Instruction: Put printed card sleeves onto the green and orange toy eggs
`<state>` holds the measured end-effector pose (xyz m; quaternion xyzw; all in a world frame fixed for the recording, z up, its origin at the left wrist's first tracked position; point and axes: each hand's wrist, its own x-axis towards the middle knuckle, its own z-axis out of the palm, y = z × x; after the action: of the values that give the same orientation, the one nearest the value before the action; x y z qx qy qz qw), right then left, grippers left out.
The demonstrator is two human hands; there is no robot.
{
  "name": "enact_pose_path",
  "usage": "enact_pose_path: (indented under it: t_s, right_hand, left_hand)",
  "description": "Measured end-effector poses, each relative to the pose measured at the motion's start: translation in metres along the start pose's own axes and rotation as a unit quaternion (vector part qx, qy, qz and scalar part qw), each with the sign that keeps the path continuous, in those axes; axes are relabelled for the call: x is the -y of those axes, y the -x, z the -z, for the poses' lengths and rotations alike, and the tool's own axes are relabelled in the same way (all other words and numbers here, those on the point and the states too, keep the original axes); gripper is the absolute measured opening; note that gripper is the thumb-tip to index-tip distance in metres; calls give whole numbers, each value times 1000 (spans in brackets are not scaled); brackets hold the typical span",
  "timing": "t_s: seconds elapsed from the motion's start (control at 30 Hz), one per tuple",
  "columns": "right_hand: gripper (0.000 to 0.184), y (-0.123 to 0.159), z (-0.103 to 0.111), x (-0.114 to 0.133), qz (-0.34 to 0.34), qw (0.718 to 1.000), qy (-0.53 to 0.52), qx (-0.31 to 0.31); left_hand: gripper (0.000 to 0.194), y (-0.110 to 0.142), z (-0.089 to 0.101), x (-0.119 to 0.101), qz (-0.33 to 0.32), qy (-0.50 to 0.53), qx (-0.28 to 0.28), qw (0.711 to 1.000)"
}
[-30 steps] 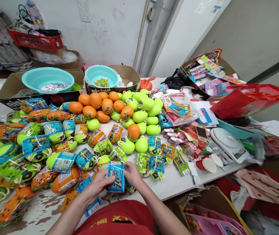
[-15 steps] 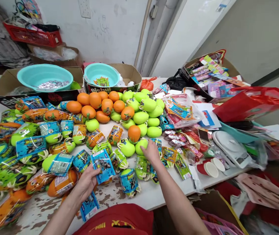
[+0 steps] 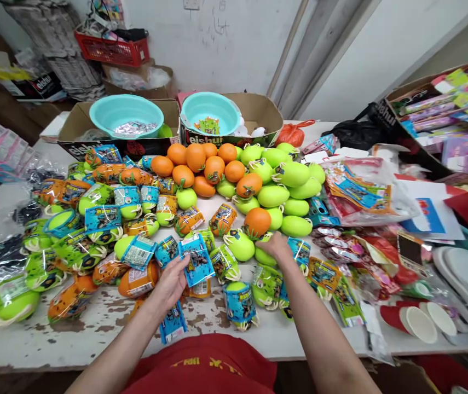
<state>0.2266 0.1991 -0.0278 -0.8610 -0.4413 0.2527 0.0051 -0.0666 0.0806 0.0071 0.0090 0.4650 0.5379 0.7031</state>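
Blue wrapper (image 3: 197, 259): pinched in left hand (image 3: 173, 280). Right hand (image 3: 277, 246) closes around green egg (image 3: 265, 255), beside orange egg (image 3: 257, 222).

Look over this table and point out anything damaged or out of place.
The tabletop looks damaged: its white surface is worn away in brown, ragged patches along the near edge. At the right, the red-and-white paper cups lie on their sides rather than standing upright. No spill shows beside them.
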Motion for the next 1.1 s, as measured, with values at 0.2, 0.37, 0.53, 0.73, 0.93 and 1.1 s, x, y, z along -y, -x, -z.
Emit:
enact_pose_path:
  t_s: [0.2, 0.37, 0.53, 0.73, 0.93, 1.1]
  right_hand:
    - [80, 10, 13, -13, -3, 990, -130, -58]
    - [63, 26, 26, -30, 50, 938, -344, -9]
    - [62, 54, 16, -32, 68, 856, -510, 42]
    - [65, 101, -2, -16, 37, 715, -692, 98]
    - [78, 177, -29, 2, 34, 685, -726, 55]
    - [57, 192, -20, -26, 16, 655, -698, 289]
  left_hand:
    - [11, -4, 3, 0, -7, 9, -48, 999]
    - [22, -5, 1, 3, 2, 2, -42, 999]
    - [20, -5, -7, 10, 19, -33, -13, 999]
    - [27, 8, -33, 23, 75, -19, 63, 995]
    - [35, 23, -46, 19, 158, -25, 116, 980]
    - [27, 20, -24, -14, 189, -106, 124, 968]
